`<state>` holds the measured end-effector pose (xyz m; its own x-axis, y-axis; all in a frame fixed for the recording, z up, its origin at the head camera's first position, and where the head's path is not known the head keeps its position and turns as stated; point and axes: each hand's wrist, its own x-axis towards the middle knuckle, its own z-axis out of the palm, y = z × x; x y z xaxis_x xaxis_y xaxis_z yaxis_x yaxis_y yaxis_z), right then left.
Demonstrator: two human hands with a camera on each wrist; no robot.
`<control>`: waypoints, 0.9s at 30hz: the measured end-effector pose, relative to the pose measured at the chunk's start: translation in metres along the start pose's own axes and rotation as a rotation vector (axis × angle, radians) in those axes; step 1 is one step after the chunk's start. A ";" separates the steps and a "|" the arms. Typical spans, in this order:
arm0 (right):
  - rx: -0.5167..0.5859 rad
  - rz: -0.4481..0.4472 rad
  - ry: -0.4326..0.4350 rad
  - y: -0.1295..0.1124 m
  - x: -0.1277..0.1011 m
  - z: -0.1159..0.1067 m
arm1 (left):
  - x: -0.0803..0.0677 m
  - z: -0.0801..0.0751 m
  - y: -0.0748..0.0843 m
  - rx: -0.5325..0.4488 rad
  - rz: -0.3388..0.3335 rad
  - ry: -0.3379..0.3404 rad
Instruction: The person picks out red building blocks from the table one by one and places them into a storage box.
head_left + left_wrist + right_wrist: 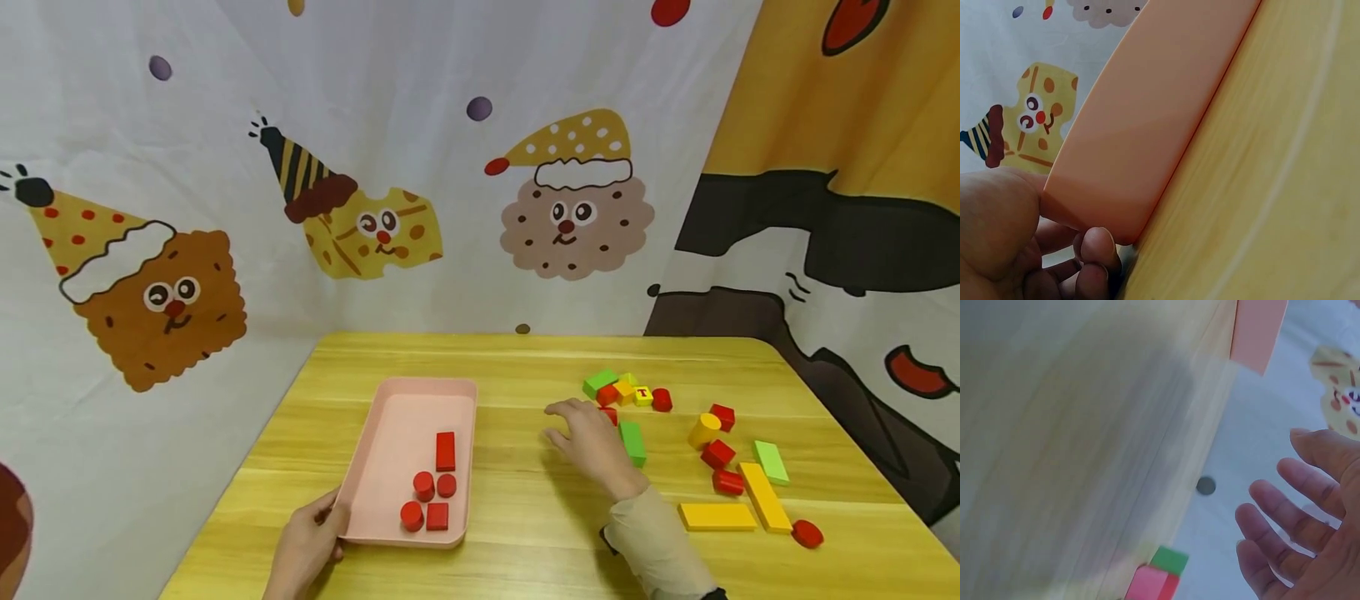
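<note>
In the head view, my left hand grips the near left corner of a pink tray. The left wrist view shows thumb and fingers pinching the corner of the tray wall. Several red blocks lie in the tray, among them a rectangular block, a square one and a cylinder. My right hand, fingers spread and holding nothing, hovers over the table between the tray and the loose blocks. A red block and a green block are nearest to it, the red one partly hidden.
Behind the right hand sits a cluster with a green block and a yellow block marked T. Farther right are a yellow cylinder, red blocks, long yellow blocks and a light green block. A printed curtain hangs behind the table.
</note>
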<state>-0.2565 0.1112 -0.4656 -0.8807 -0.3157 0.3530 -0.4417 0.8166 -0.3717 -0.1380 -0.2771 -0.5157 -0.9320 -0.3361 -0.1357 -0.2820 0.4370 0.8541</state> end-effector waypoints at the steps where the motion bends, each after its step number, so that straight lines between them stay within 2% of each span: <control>1: 0.000 0.001 0.008 0.004 0.000 -0.001 | 0.000 0.000 0.000 0.000 -0.002 0.003; 10: -0.048 0.029 0.004 0.031 -0.005 -0.011 | 0.000 -0.001 0.002 -0.006 -0.014 0.000; 19: -0.114 0.121 0.012 0.049 -0.003 -0.012 | -0.002 -0.003 0.001 0.012 -0.017 -0.008; 23: -0.156 0.187 0.027 0.057 -0.002 -0.018 | 0.000 -0.002 0.002 -0.019 -0.008 -0.017; 27: -0.183 0.233 -0.016 0.065 -0.001 -0.021 | 0.001 -0.001 0.003 -0.044 -0.004 -0.013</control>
<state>-0.2810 0.1749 -0.4718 -0.9580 -0.1157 0.2624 -0.1903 0.9411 -0.2796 -0.1397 -0.2772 -0.5131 -0.9337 -0.3273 -0.1453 -0.2759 0.3988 0.8745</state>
